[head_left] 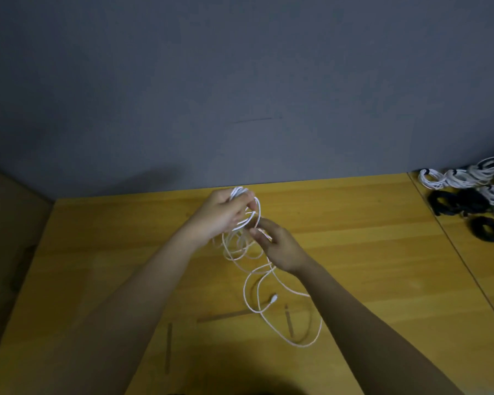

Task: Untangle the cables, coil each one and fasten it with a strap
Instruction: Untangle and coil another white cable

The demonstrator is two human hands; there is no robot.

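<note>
Fingers (244,202) of your left hand (217,215) curl round a small bundle of loops of the white cable (253,276), holding it up above the worktop (368,252) so the turns stay together. Your right hand (280,246) sits just below and beside it, fingertips pinching a strand near the bundle, most likely to feed the next turn in or to pick a snag apart. From there the cable hangs in a loose snarl between your hands, then trails toward you in wide open loops lying on the worktop; its plug (273,297) rests inside one of them. By the look of it, coiling is under way but much slack is left to gather.

Three thin dark strips (288,320) lie flat near the trailing loops, probably straps within reach for fastening, though they are too dim to be sure. Far off at the right edge sit white coils (458,178) and black coils (451,202), already bound and kept well apart.
</note>
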